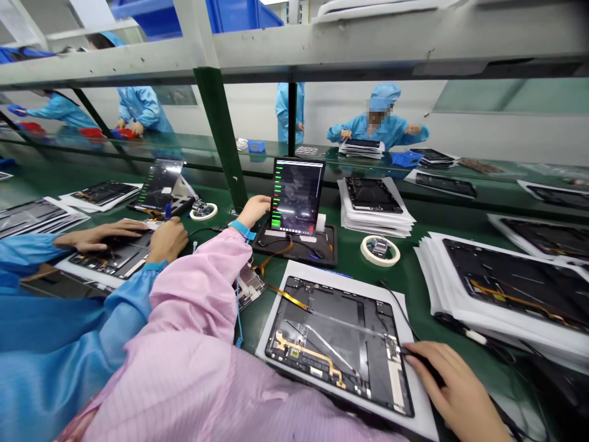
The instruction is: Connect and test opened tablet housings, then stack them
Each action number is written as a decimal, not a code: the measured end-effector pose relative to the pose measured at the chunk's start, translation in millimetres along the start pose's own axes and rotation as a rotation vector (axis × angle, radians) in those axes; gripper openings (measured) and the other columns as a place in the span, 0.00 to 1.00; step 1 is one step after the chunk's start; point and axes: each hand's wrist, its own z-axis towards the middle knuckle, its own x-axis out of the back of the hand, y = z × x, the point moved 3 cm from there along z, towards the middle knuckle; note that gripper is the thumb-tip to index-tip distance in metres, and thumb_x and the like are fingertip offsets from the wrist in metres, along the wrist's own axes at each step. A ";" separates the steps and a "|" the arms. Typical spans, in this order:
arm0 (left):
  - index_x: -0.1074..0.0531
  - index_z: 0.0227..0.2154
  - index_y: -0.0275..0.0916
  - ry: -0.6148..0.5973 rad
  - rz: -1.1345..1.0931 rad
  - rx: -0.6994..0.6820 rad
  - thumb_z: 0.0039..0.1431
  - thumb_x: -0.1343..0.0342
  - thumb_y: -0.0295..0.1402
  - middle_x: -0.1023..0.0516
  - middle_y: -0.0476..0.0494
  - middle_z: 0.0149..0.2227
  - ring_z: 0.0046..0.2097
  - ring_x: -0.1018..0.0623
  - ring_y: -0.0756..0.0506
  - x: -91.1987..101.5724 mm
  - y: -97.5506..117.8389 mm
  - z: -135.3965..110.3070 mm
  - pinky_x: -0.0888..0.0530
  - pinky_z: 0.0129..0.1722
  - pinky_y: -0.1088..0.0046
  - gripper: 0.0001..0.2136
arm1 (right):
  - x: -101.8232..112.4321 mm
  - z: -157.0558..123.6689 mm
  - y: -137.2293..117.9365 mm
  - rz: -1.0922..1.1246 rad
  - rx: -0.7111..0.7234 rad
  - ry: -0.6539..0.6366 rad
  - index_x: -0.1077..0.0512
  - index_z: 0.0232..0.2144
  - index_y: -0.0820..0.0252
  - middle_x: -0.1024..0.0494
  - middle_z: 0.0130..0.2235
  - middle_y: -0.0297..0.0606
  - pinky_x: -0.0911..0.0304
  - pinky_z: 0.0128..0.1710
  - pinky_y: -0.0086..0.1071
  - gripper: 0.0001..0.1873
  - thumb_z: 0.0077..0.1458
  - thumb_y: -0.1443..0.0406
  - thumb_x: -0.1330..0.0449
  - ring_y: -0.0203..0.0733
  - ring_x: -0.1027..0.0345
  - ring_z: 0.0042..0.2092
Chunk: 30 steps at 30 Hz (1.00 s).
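Note:
An open tablet chassis (340, 337) lies on a white sheet in front of me, with orange flex cables on its dark inside. My right hand (453, 390) rests at its right edge, fingers pinched on the end of a thin black cable (396, 304). My left hand (254, 209), in a pink sleeve with a blue wrist strap, reaches forward. It grips the left edge of an upright tablet (297, 196) showing a lit test screen with green bars. That tablet stands in a black holder (322, 248).
A co-worker's two hands (168, 239) in blue sleeves work on another chassis at my left. Tape rolls (380, 250) sit on the green bench. Stacks of chassis on white sheets (375, 205) lie ahead and to the right (510, 282). More people in blue work beyond the green post (221, 135).

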 end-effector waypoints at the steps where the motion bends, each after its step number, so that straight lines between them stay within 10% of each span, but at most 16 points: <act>1: 0.27 0.32 0.35 0.017 -0.007 0.001 0.45 0.47 0.26 0.22 0.43 0.32 0.37 0.22 0.44 0.2 0.2 1.7 0.27 0.41 0.68 0.09 | -0.4 0.0 0.3 0.002 -0.004 -0.002 0.29 0.42 0.55 0.24 0.39 0.37 0.34 0.42 0.35 0.10 0.62 0.58 0.46 0.42 0.30 0.41; 8: 0.31 0.27 0.37 0.205 0.012 -0.034 0.44 0.37 0.36 0.26 0.45 0.29 0.36 0.25 0.44 -5.6 -2.7 4.1 0.29 0.44 0.66 0.10 | 0.8 0.5 -0.1 0.023 -0.028 -0.003 0.28 0.41 0.55 0.24 0.39 0.38 0.33 0.42 0.36 0.12 0.62 0.57 0.46 0.44 0.29 0.41; 16: 0.32 0.41 0.35 0.217 -0.157 -0.022 0.55 0.51 0.32 0.23 0.41 0.40 0.42 0.23 0.45 -13.4 13.4 12.7 0.26 0.42 0.69 0.11 | 0.1 1.0 -0.1 0.025 -0.039 -0.001 0.27 0.41 0.55 0.24 0.39 0.39 0.32 0.42 0.37 0.12 0.62 0.57 0.46 0.44 0.28 0.41; 30: 0.41 0.46 0.35 0.381 -0.001 -0.086 0.46 0.32 0.36 0.29 0.33 0.49 0.50 0.26 0.40 -40.1 29.5 2.4 0.31 0.52 0.66 0.29 | 2.7 2.2 -3.9 0.011 -0.039 0.015 0.26 0.40 0.55 0.23 0.38 0.39 0.32 0.41 0.36 0.12 0.62 0.57 0.46 0.43 0.28 0.40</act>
